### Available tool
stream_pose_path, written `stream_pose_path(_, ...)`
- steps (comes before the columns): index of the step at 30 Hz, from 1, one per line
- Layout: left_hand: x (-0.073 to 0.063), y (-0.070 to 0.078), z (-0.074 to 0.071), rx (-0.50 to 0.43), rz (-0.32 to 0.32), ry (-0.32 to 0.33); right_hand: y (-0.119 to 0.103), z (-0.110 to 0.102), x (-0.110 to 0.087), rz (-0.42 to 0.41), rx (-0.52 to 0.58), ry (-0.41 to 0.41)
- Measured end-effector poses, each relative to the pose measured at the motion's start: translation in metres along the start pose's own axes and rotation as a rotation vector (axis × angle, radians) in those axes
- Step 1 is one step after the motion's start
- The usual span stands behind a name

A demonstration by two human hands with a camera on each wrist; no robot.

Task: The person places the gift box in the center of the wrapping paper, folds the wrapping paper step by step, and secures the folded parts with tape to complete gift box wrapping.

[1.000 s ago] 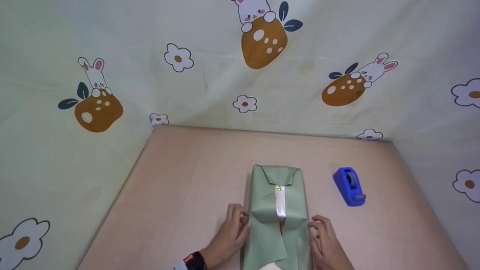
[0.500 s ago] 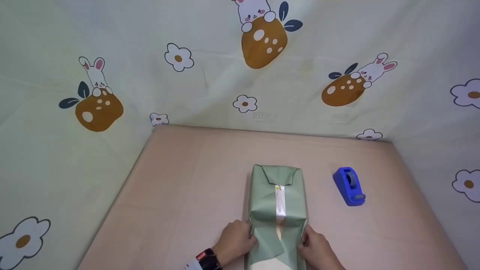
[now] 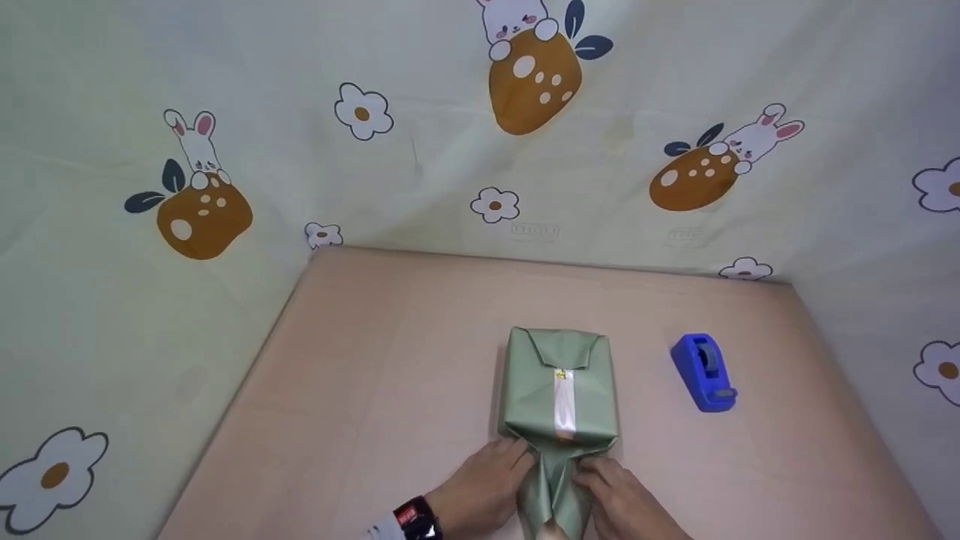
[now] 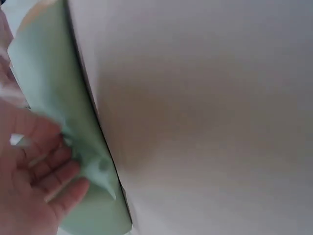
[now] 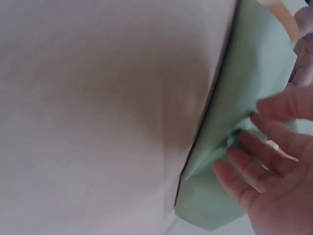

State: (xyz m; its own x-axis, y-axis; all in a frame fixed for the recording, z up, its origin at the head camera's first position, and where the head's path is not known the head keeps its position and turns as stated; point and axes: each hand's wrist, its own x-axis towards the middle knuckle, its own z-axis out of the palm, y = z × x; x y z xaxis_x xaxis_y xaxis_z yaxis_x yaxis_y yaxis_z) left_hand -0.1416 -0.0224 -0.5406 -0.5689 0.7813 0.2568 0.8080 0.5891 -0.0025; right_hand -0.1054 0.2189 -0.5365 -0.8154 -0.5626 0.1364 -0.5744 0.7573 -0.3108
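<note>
A box wrapped in green paper (image 3: 529,405) lies on the table, a shiny ribbon-like strip (image 3: 564,401) running down the middle of its top. From its near end the loose wrapping paper (image 3: 546,480) extends toward me, squeezed narrow. My left hand (image 3: 484,484) presses this paper inward from the left. Opposite it, my right hand (image 3: 626,499) pushes in from the right. In the left wrist view, the fingers (image 4: 56,176) lie fairly straight against dented paper. Fairly straight fingers (image 5: 244,171) likewise touch creased paper in the right wrist view.
A blue tape dispenser (image 3: 703,375) stands right of the box on the pinkish-beige tabletop (image 3: 375,360). Cloth walls (image 3: 420,165) printed with rabbits and flowers enclose the table's back and sides. My left wrist wears a dark watch (image 3: 418,519).
Both hands have moved from the box's sides inward at its near end. The loose paper there, wide before, is now folded in and narrowed. The tape dispenser has stayed in place.
</note>
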Motion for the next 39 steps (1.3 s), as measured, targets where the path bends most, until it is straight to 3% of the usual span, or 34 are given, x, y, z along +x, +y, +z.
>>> stream_pose_path(4, 0.005, -0.004, 0.003, 0.121, 0.057, 0.0, 0.004, 0.008, 0.001, -0.115, -0.209, 0.065)
stream_pose_path(7, 0.009, -0.006, 0.008, 0.255, 0.081, 0.045, 0.007, 0.013, 0.005, -0.204, -0.338, 0.188)
stream_pose_path(11, 0.01, -0.007, 0.012, 0.308, 0.092, 0.102, 0.01, 0.013, 0.007, -0.29, -0.358, 0.302)
stream_pose_path(16, 0.009, -0.012, 0.007, 0.149, 0.004, 0.177, 0.009, -0.003, 0.004, -0.161, -0.19, 0.377)
stream_pose_path(20, 0.018, -0.021, -0.005, 0.012, -0.064, 0.337, 0.013, -0.019, 0.013, -0.112, -0.138, 0.525)
stream_pose_path(24, 0.029, -0.028, -0.015, -0.03, -0.065, 0.452, 0.019, -0.031, 0.026, -0.088, -0.061, 0.555)
stream_pose_path(33, 0.043, -0.04, -0.028, -0.129, -0.093, 0.439, 0.028, -0.042, 0.038, 0.015, 0.003, 0.57)
stream_pose_path(36, 0.044, -0.044, -0.029, -0.243, -0.1, 0.418, 0.027, -0.039, 0.038, 0.047, 0.023, 0.592)
stream_pose_path(39, 0.044, -0.047, -0.027, -0.415, -0.134, 0.373, 0.027, -0.033, 0.037, 0.072, 0.051, 0.602)
